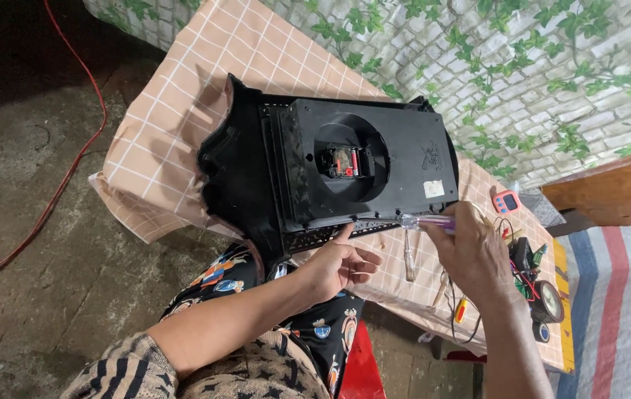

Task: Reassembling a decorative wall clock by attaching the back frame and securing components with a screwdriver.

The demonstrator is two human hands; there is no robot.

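Screwdriver (427, 221) clenched in right hand (470, 255) grip, tip at clock back (363, 159); left hand (337, 266) loose.

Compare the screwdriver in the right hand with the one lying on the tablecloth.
The held screwdriver has a clear purple handle; the lying screwdriver looks plain and clear. The held one is raised, roughly level, its tip at the lower edge of the black clock back; the other rests flat on the checked cloth, untouched. The right hand grips the first; no hand touches the second. Both are slim hand tools.

Brown-and-black striped sleeve (119, 366) pushed up, dark patterned garment (315, 325) with colourful motifs over the lap
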